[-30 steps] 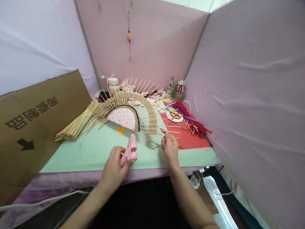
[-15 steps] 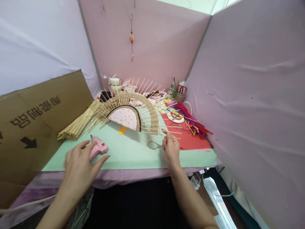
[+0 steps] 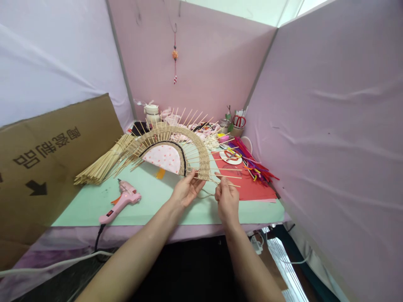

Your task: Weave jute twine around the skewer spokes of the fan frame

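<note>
A half-round woven fan [image 3: 204,161] with thin sticks fanning outward stands tilted above the table. Its inner half-circle [image 3: 163,158] is pink with small dots and a dark braided rim. My left hand [image 3: 187,188] holds the fan's lower right end, thumb in front and fingers beneath. Just to the right, my right hand [image 3: 227,197] is closed, its fingers pinching a thin cord [image 3: 208,193] by the outer stick ends. The cord loops below the woven band. A pink glue gun [image 3: 124,199] lies on the table, left of my hands.
A bundle of thin sticks [image 3: 105,161] lies beside a cardboard sheet [image 3: 56,167] on the left. Red paper [image 3: 252,188], colourful pipe cleaners [image 3: 252,159] and a pot with red scissors [image 3: 239,121] are on the right. A white bottle [image 3: 152,112] stands at the back.
My left hand has left the glue gun, moved right and taken hold of the fan's lower right end. My right hand stays by the stick ends with the cord.
</note>
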Tool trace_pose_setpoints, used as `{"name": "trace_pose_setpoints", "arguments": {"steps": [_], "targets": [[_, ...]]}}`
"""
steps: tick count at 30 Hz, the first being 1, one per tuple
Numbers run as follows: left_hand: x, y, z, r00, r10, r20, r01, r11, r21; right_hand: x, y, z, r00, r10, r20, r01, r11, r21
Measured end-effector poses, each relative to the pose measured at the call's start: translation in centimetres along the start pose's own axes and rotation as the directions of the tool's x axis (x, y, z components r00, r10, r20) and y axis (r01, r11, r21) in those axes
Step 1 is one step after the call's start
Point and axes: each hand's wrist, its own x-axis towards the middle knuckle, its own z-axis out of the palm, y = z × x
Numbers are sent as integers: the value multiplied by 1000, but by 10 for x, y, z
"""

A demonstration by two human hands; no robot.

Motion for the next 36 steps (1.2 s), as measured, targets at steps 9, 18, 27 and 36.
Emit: {"name": "trace_pose_setpoints", "arguments": {"steps": [9, 18, 27, 36], "targets": [[-10, 9, 5, 996, 86, 18, -86, 996, 39, -8, -1, -8, 989, -148, -6, 145, 977, -153], [-10, 8, 6, 995, 96, 18, -96, 995, 38, -15, -1, 2, 984, -160, 83, 173, 969, -177], [-11, 7, 7, 996, 88, 11, -89, 995, 35, -15, 1, 5, 984, -140, 111, 160, 968, -192], [-11, 6, 5, 997, 78, 24, -79, 994, 70, -15, 0, 10, 977, -85, 197, 124, 973, -196]]}}
